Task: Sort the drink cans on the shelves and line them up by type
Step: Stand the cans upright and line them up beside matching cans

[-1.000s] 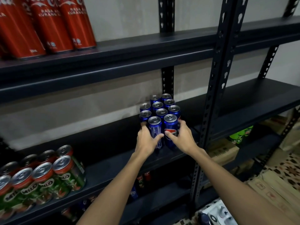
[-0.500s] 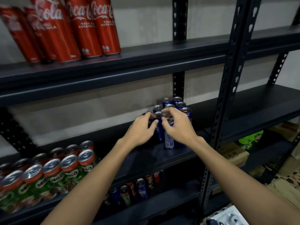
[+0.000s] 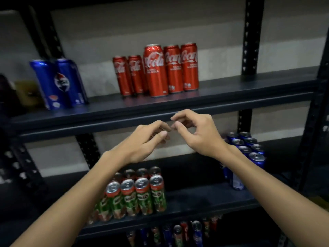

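Two bare hands hover before a dark metal shelf rack [image 3: 178,102], the left hand [image 3: 146,139] and right hand [image 3: 197,131] empty with loosely curled fingers, fingertips nearly meeting. Tall red cola cans [image 3: 156,70] and blue cola cans [image 3: 58,82] stand above; green malt-drink cans [image 3: 135,195] and more blue cans [image 3: 249,148] below.

Dark metal shelves [image 3: 178,102]: red cola cans [image 3: 156,72], blue cans [image 3: 58,84], Milo cans [image 3: 135,198].

We note dark metal shelving [image 3: 178,102] with perforated uprights [image 3: 250,36] against a pale, dimly lit wall [image 3: 142,24].
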